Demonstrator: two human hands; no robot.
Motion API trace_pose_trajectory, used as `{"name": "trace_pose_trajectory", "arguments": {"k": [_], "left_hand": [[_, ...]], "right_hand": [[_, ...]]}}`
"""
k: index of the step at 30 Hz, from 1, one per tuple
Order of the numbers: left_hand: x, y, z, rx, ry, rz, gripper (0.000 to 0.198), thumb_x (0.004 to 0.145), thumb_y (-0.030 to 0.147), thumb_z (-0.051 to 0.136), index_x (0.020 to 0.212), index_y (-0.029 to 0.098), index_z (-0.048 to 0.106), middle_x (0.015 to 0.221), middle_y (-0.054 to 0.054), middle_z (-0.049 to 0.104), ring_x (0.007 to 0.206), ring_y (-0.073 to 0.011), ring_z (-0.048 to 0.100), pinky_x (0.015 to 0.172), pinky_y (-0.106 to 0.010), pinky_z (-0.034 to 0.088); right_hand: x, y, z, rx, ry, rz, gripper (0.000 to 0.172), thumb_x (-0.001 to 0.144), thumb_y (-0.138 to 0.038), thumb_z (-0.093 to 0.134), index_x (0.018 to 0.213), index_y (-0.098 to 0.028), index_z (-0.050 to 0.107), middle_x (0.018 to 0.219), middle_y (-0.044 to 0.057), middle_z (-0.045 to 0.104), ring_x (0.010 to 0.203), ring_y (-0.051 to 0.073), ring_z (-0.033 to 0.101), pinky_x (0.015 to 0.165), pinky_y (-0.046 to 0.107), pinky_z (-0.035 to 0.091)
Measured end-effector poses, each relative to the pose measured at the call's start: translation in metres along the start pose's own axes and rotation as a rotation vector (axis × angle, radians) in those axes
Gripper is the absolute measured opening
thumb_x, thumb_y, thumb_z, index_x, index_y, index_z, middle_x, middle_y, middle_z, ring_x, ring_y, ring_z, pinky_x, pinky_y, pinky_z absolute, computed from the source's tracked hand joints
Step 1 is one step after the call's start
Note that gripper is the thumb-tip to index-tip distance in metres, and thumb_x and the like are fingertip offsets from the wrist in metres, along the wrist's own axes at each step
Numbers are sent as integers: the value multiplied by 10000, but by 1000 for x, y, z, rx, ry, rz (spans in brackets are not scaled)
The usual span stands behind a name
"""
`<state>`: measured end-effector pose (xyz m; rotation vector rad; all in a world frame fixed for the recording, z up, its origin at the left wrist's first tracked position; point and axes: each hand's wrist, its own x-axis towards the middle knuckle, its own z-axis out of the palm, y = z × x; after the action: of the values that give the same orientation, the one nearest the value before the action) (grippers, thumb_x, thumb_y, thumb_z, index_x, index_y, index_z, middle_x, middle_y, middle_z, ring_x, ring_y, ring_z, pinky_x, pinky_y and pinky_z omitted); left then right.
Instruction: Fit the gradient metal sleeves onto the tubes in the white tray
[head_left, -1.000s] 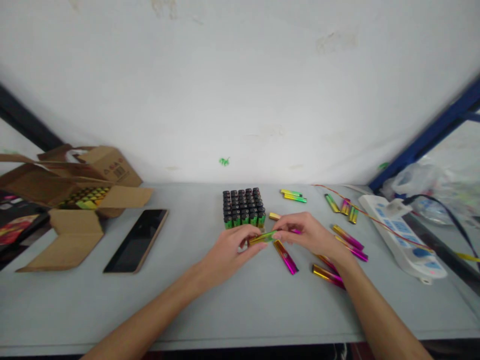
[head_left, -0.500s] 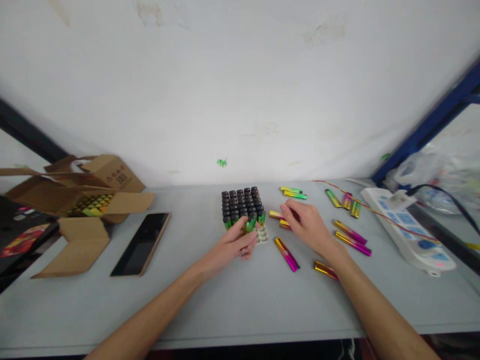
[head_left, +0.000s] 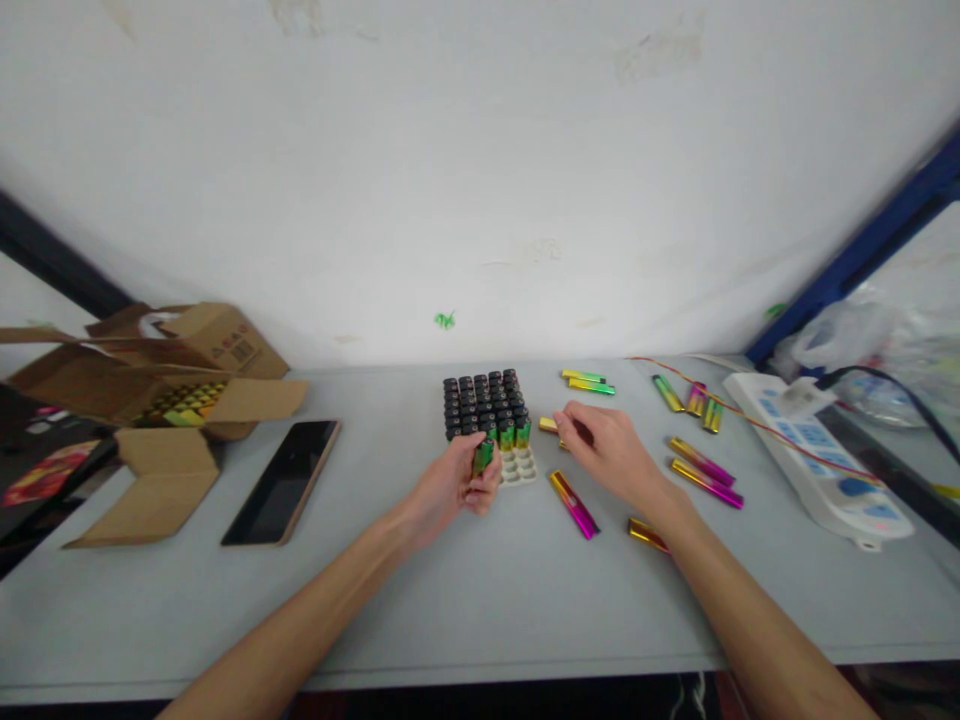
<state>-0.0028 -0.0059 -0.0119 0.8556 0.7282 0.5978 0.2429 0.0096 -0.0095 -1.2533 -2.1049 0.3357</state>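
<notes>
My left hand (head_left: 459, 487) is closed round a green-and-gold lighter (head_left: 482, 457), held upright at the front edge of a white tray (head_left: 519, 467) packed with several black-topped lighters (head_left: 484, 400). A few front tray slots show empty. My right hand (head_left: 606, 452) rests palm down to the right of the tray, its fingertips pinched on a gold sleeve (head_left: 550, 426) lying on the table. A magenta-and-gold sleeve (head_left: 573, 505) lies just below that hand.
Several more coloured sleeves (head_left: 705, 472) lie scattered at the right, near a white power strip (head_left: 814, 460). A dark phone (head_left: 283, 480) and an open cardboard box (head_left: 161, 400) of lighters sit at the left. The grey table (head_left: 480, 590) meets a white wall behind.
The hands, joined on one green-gold piece a second ago, have parted. The left carried it to the tray's front edge; the right reached back to a gold sleeve beside the tray.
</notes>
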Motion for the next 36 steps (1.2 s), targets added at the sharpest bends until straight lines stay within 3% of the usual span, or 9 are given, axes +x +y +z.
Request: {"name": "trace_pose_trajectory", "arguments": {"k": [7,11,15,19,24,26,31,36], "left_hand": [[1,-5,-1,18,49,39,410,922,543,504,711,196,446,605,81,240,503,-82,184,481,-200,212],[-5,7,5,-71,6,51,418,911,552,545,716,187,483,599,71,262,517,-88,219,503,-209,248],[-18,25,7,-96,-1,129,394,956,578,563,881,191,563,625,52,375,539,-104,325,552,-228,334],[-30,42,-3,147,61,324,277,1004,500,575,1006,223,584,665,28,541,562,-121,458,602,-256,415],[-43,59,-17,630,272,584,248,924,418,739,920,171,746,967,-81,703,915,-187,635,810,-294,511],[-46,63,-21,747,314,635,210,889,380,776,918,173,790,988,-92,707,927,-199,644,796,-300,525],[-49,63,-29,1117,332,599,230,865,383,791,981,185,807,915,-71,726,752,-168,651,721,-298,546],[-46,57,-32,1359,335,572,224,921,407,718,1014,217,792,907,-35,749,746,-153,669,723,-253,538]], "right_hand": [[1,0,-2,-15,-12,14,354,1073,-333,432,732,-240,428,625,-28,522,555,148,470,626,299,313],[1,3,-2,-20,-21,11,357,1078,-334,427,734,-239,450,637,-21,544,557,150,468,621,303,309],[2,3,-4,-14,-33,16,353,1083,-333,428,744,-237,455,648,-20,568,566,148,484,630,298,313],[2,2,-5,-11,-43,9,327,1082,-319,435,769,-232,472,670,-18,560,601,153,513,642,294,312],[1,0,-4,-19,-68,-3,322,1082,-309,438,780,-223,509,680,-17,551,617,153,519,651,295,317],[1,0,-4,-25,-75,0,325,1082,-310,440,778,-223,516,678,-16,556,614,154,519,648,295,318],[1,0,-5,-28,-95,14,333,1086,-318,436,782,-222,532,692,-5,592,633,162,550,658,296,333],[1,3,-5,-50,-91,10,334,1087,-325,433,788,-223,541,693,3,607,633,169,557,662,301,342]]}}
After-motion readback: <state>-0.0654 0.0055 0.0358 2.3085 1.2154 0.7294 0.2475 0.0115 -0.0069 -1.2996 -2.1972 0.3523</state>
